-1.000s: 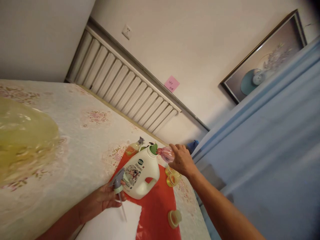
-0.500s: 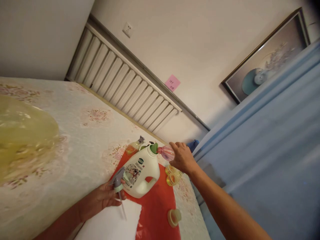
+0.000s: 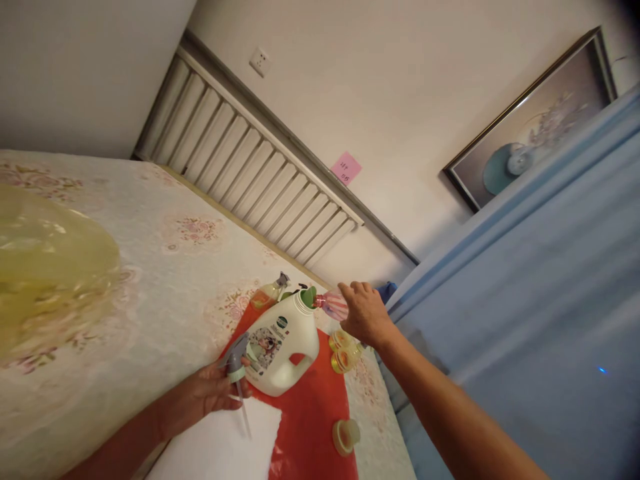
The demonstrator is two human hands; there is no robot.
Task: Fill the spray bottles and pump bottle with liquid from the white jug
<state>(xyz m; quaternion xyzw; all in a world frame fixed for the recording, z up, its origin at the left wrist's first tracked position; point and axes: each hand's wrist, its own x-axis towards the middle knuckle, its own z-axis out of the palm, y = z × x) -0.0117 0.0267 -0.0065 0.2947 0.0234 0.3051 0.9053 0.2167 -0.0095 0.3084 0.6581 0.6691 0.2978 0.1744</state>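
A white detergent jug (image 3: 280, 347) with a green spout stands on a red mat (image 3: 310, 413). My right hand (image 3: 365, 315) grips a small pink bottle (image 3: 331, 305), tipped with its mouth at the jug's green spout. My left hand (image 3: 207, 393) rests beside the jug's base and holds a grey spray trigger head (image 3: 234, 363) with its thin tube hanging down.
Behind the jug stands an orange spray bottle (image 3: 265, 293). A yellow jar (image 3: 345, 353) and a loose yellowish cap (image 3: 346, 437) lie on the mat. White paper (image 3: 225, 447) lies in front. A yellowish bag (image 3: 45, 267) sits left. A blue cloth (image 3: 525, 320) covers the right.
Both hands and the tipped pink bottle have stayed almost still; only the view has shifted slightly.
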